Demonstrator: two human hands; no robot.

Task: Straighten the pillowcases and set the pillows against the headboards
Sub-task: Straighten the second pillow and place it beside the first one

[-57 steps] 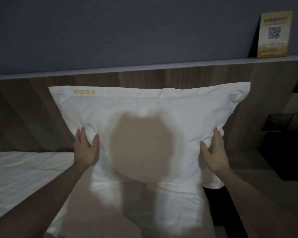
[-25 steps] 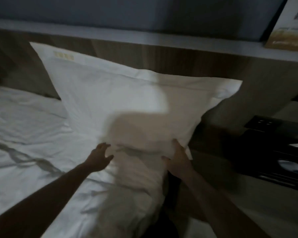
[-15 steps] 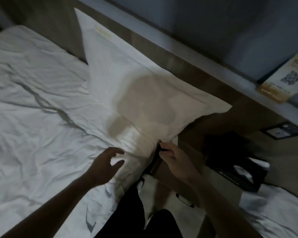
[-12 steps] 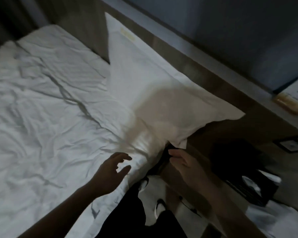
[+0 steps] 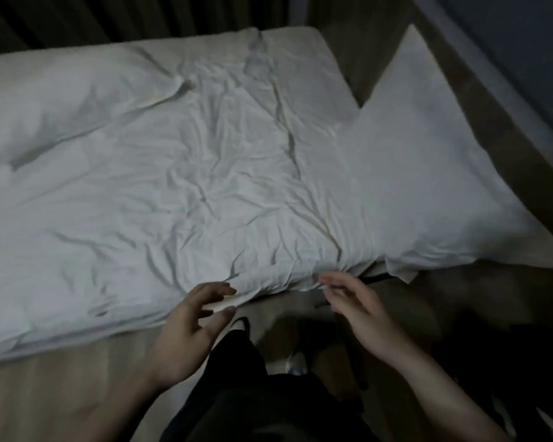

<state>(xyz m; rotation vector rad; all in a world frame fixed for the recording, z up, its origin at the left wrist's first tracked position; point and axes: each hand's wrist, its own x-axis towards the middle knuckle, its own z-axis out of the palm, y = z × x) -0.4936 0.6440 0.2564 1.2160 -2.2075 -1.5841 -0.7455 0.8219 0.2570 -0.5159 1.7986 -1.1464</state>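
A white pillow [image 5: 419,173] leans against the wooden headboard [image 5: 505,148] at the right, its lower edge on the mattress. My left hand [image 5: 189,327] hovers at the near edge of the bed with fingers spread and loosely bent, holding nothing. My right hand [image 5: 361,307] is beside it, fingers relaxed, its fingertips close to the crumpled sheet edge just below the pillow's near corner. Neither hand touches the pillow.
A wrinkled white sheet [image 5: 173,173] covers the bed, with a bunched duvet [image 5: 51,100] at the far left. Dark curtains [image 5: 125,17] hang behind. My dark trousers [image 5: 246,393] and the wooden floor [image 5: 61,397] fill the bottom. Dark furniture [image 5: 530,362] sits at right.
Both hands have left the pillow and dropped to the bed's near edge. The view has swung left and down, so the bed fills the frame and the pillow sits at the right.
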